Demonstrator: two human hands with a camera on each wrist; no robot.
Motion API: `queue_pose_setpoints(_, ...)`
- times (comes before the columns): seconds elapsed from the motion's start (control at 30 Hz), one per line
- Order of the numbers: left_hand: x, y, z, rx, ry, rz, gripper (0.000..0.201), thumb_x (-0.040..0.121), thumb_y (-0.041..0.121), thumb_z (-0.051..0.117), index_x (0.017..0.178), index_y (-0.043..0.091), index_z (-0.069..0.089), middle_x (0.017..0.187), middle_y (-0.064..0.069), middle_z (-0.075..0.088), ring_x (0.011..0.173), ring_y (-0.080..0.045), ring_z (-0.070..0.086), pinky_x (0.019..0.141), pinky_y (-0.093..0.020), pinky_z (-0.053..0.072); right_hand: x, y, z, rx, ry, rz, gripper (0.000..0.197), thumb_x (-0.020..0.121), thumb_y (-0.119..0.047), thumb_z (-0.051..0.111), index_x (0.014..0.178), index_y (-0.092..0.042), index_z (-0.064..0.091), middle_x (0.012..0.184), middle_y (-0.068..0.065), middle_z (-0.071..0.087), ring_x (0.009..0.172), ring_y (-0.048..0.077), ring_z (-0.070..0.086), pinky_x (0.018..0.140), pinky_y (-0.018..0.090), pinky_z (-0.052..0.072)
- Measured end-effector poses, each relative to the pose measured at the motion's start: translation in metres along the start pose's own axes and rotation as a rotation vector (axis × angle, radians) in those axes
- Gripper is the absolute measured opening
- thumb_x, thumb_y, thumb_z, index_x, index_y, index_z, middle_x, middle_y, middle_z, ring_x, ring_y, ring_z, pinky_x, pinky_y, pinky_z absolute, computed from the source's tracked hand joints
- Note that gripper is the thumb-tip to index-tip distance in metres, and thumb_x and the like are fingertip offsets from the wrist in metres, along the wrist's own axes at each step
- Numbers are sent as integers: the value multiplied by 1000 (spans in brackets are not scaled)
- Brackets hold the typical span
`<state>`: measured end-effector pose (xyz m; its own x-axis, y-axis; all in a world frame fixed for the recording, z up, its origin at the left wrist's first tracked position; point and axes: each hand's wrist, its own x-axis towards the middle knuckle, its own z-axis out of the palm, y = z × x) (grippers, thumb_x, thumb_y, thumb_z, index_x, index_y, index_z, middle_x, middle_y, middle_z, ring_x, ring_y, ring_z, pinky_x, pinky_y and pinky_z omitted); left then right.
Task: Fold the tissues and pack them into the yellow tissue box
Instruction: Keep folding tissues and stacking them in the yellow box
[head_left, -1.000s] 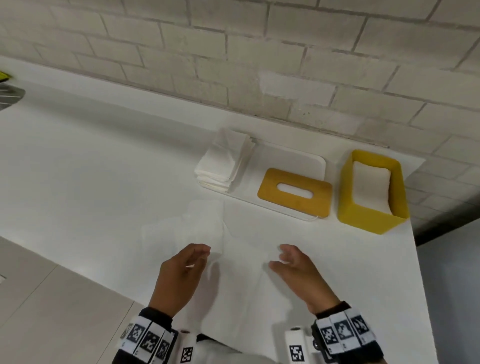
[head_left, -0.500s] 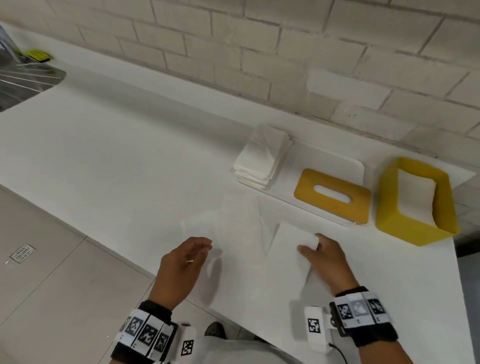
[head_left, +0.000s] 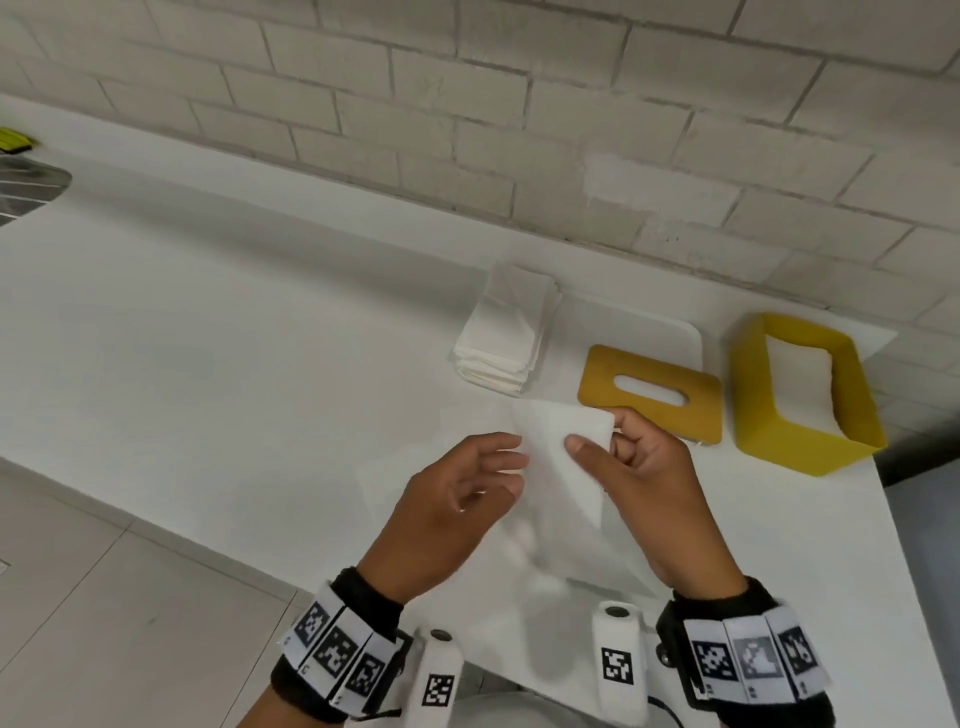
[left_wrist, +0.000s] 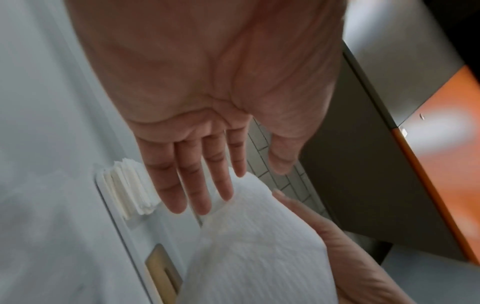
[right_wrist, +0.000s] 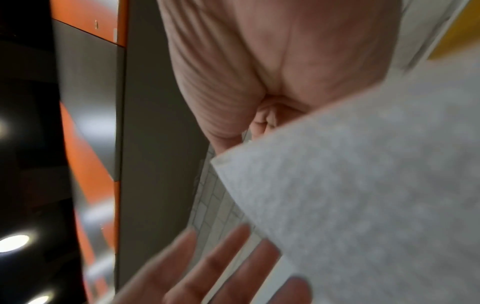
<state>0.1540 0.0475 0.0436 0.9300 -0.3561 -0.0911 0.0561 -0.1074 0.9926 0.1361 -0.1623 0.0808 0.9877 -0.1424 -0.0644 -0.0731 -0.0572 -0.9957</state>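
- A tissue (head_left: 558, 447) is pinched by the right hand (head_left: 639, 483) above the worktop (head_left: 234, 338), near the yellow box (head_left: 800, 395).
- The left hand (head_left: 457, 499) is held open beside it.
- The edges should be matched before the fold is pressed.

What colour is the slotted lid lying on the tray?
Mustard yellow, like the tissue box. The lid shows best in the head view.

The right hand (head_left: 639, 483) is raised over the near edge of the countertop, thumb and curled fingers pinching a tissue (head_left: 563, 441). The left hand (head_left: 452, 499) is just beside it, fingers (left_wrist: 197, 185) straight and together, tips at the tissue's left edge. Both wrists wear black bands with coded markers
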Motion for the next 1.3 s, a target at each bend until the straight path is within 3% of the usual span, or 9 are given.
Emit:
queue_pose_setpoints(0.2,5,7,-2,-143,-37,-35,44,100,44,49,141,30,58,132,7,70,123,-16,66,105,-43,52,2,-11,40,168,-121,21,25,89,-13,70,112,-6,66,98,18,77,88,29,75,79,35,59)
queue_pose_setpoints(0.37,4,-8,-25,-324,90,-162,37,94,37,68,114,5,72,118,-23,72,116,-47,63,107,-59,49,9,-7,45,254,-125,70,32,87,-17,72,117,-7,64,103,23,75,93,34,72,87,45,58)
queue_pose_setpoints(0.53,-2,-25,-44,-241,227,-158,27,89,33,78,86,7,75,88,-18,75,78,-23,65,79,-40,52,10,21,48,133,-124,225,26,93,-21,69,118,-16,65,84,9,74,78,18,68,77,32,54)
queue_pose_setpoints(0.7,-11,-54,-52,-271,320,-232,45,80,42,83,70,5,59,78,-25,62,78,-25,56,76,-42,48,-4,55,53,-32,-371,341,28,90,-27,74,115,-17,68,93,15,75,88,28,70,90,47,55)
queue_pose_setpoints(0.83,-19,-66,-54,-523,251,-372,38,90,38,71,101,2,65,107,-15,72,100,-30,68,95,-45,53,-5,74,64,-143,-380,381,31,78,-39,74,106,-26,72,97,29,70,83,28,66,88,50,56)
queue_pose_setpoints(0.93,-26,-69,-54,-647,157,-447,33,107,23,48,132,8,64,128,-15,71,121,-32,67,106,-49,51,2,83,69,-233,-416,401,30,81,-37,72,109,-27,70,96,21,74,86,27,71,88,50,57)
queue_pose_setpoints(1.03,-29,-76,-57,-624,217,-456,33,108,19,44,134,8,63,126,-15,73,116,-30,70,96,-45,59,25,95,67,-501,-192,341,34,85,-37,72,116,-29,63,105,-1,71,95,18,69,91,37,54)
queue_pose_setpoints(1.1,-31,-81,-63,-613,261,-462,33,108,19,45,132,8,64,124,-15,74,110,-29,72,90,-42,60,44,99,66,-643,-6,281,45,89,-32,72,129,-24,53,123,2,61,108,20,61,91,27,45)
queue_pose_setpoints(1.3,-36,-76,-75,-682,310,-453,32,105,24,51,126,8,68,119,-16,75,100,-26,75,91,-43,56,80,112,75,-784,5,326,70,86,-30,76,144,-17,39,136,12,54,124,30,54,97,34,45)
